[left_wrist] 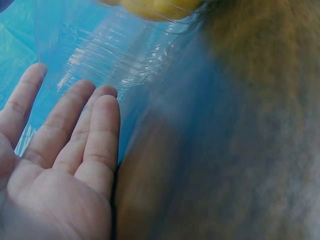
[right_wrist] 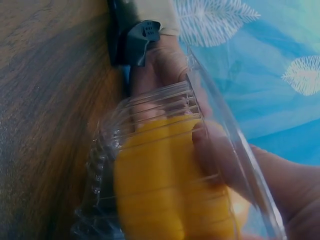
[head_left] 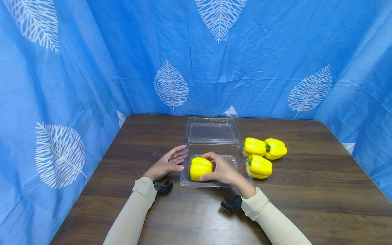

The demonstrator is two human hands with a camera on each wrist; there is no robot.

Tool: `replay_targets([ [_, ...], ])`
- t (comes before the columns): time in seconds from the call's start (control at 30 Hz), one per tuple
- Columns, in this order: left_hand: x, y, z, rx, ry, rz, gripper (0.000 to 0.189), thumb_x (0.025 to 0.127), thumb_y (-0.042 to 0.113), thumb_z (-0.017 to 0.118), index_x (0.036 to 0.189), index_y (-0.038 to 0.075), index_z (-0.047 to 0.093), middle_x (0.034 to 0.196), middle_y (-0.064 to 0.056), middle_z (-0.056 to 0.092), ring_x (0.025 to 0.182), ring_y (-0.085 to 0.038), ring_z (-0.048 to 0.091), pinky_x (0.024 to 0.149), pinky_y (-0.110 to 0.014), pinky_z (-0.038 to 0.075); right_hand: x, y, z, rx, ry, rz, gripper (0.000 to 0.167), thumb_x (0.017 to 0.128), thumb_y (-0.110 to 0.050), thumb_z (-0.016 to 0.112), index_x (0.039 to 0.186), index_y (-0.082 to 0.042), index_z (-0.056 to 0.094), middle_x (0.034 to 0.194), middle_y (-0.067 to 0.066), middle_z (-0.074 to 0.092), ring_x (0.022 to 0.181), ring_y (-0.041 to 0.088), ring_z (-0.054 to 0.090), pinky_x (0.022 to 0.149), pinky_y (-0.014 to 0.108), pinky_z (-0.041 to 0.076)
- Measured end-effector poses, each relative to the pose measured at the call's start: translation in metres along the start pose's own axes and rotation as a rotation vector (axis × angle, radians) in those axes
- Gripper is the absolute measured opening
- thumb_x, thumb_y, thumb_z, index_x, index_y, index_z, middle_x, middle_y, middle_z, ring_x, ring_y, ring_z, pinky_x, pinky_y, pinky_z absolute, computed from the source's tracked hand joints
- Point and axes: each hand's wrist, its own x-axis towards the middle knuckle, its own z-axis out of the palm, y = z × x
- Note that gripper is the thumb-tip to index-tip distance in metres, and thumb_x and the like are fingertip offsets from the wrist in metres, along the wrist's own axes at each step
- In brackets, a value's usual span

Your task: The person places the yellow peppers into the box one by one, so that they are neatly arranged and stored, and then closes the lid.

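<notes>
A clear plastic clamshell container (head_left: 228, 149) lies with its lid folded back on the table. Inside its left half sits a yellow bell pepper (head_left: 200, 169), which my right hand (head_left: 223, 170) grips between thumb and fingers. In the right wrist view the pepper (right_wrist: 165, 175) shows through the clear wall, the thumb pressed to its side. My left hand (head_left: 169, 162) is at the container's left edge, fingers extended. The left wrist view shows those straight fingers (left_wrist: 100, 135) by the clear wall, holding nothing; whether they touch it I cannot tell.
Three more yellow peppers lie just right of the container: one nearest me (head_left: 260, 166), one behind it (head_left: 255, 147), and one farther right (head_left: 275, 149). The lid (head_left: 212, 130) extends toward the back edge of the brown wooden table (head_left: 306, 190). Blue leaf-print cloth (head_left: 245, 68) hangs around the table.
</notes>
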Motion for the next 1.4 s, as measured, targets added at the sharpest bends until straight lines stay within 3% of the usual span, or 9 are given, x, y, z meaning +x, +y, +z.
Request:
replay_targets([
  [0.23,0.0,0.0,-0.001,0.006,-0.002,0.0,0.087,0.097,0.0,0.072,0.17,0.005,0.026,0.176,-0.02,0.029,0.161,-0.039,0.031,0.123,-0.031,0.039,0.001,-0.001,0.001,-0.008,-0.029,-0.042,0.073,0.085,-0.017,0.094,0.143,0.004,0.055,0.137,0.023,0.064,0.123,0.043,0.065,0.102,0.055,0.059],
  [0.53,0.0,-0.002,-0.001,0.008,-0.012,0.015,0.088,0.097,0.004,0.075,0.17,0.001,0.025,0.176,-0.023,0.027,0.161,-0.041,0.03,0.126,-0.037,0.036,0.001,0.001,0.0,0.045,-0.097,-0.106,0.058,0.093,-0.015,0.086,0.138,0.007,0.056,0.134,0.024,0.064,0.12,0.042,0.066,0.099,0.051,0.061],
  [0.8,0.0,-0.001,0.0,-0.002,-0.023,0.025,0.089,0.098,0.007,0.076,0.17,0.001,0.024,0.176,-0.023,0.027,0.161,-0.042,0.029,0.125,-0.035,0.037,-0.002,0.001,-0.002,0.057,-0.121,-0.1,0.063,0.096,-0.018,0.083,0.145,0.008,0.054,0.139,0.023,0.063,0.122,0.038,0.063,0.101,0.05,0.06],
  [0.97,0.0,-0.001,0.0,-0.001,-0.028,0.025,0.089,0.099,0.008,0.077,0.17,0.002,0.024,0.176,-0.023,0.027,0.162,-0.041,0.028,0.125,-0.034,0.038,-0.005,-0.001,-0.006,0.08,-0.119,-0.098,0.062,0.097,-0.017,0.081,0.146,0.008,0.054,0.142,0.024,0.062,0.127,0.042,0.061,0.106,0.054,0.058],
  [1.17,-0.001,-0.001,0.0,-0.001,-0.024,0.022,0.087,0.099,0.005,0.075,0.17,0.002,0.024,0.176,-0.022,0.027,0.162,-0.041,0.029,0.124,-0.031,0.039,-0.01,-0.004,-0.014,0.085,-0.095,-0.098,0.059,0.1,-0.016,0.079,0.147,0.009,0.053,0.149,0.028,0.057,0.138,0.049,0.054,0.117,0.064,0.046],
  [1.4,-0.001,-0.001,-0.001,0.003,-0.027,0.042,0.087,0.1,0.007,0.075,0.17,0.0,0.024,0.175,-0.025,0.027,0.161,-0.043,0.028,0.125,-0.033,0.037,-0.018,-0.003,-0.028,0.076,-0.051,-0.146,0.054,0.101,-0.014,0.077,0.147,0.006,0.056,0.151,0.027,0.058,0.139,0.051,0.055,0.118,0.066,0.045],
])
